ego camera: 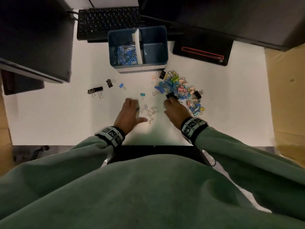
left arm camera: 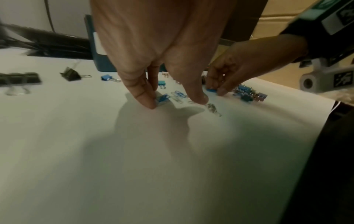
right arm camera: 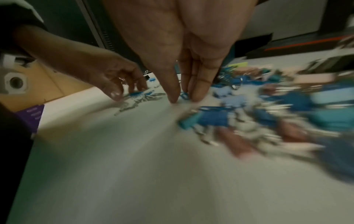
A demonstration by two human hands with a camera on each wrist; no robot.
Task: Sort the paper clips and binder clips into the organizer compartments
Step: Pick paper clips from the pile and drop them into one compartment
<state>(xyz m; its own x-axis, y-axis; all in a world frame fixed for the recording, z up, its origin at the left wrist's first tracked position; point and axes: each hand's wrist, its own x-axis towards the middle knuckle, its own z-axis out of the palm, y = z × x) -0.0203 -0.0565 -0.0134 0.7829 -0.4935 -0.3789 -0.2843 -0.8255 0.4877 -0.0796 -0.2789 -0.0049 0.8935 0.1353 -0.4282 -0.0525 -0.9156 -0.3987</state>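
The blue organizer (ego camera: 137, 70) stands at the back of the white desk; its left compartment holds blue and silver paper clips (ego camera: 127, 55), and the right compartment (ego camera: 154, 50) is bare. A mixed pile of coloured binder clips and paper clips (ego camera: 181, 90) lies right of centre. Loose paper clips (ego camera: 151, 113) lie between my hands. My left hand (left arm camera: 172, 101) points straight fingers down and touches blue paper clips (left arm camera: 162, 98) on the desk. My right hand (right arm camera: 182, 98) pinches a blue paper clip (right arm camera: 184, 95) at the pile's near edge.
Stray binder clips lie left of the pile: two black ones (ego camera: 95, 90) (ego camera: 109, 83), a blue one (ego camera: 122, 85) and a teal one (ego camera: 142, 95). A keyboard (ego camera: 107, 20) sits behind the organizer, a black red-lined box (ego camera: 201, 52) to its right, cardboard (ego camera: 285, 96) at the far right.
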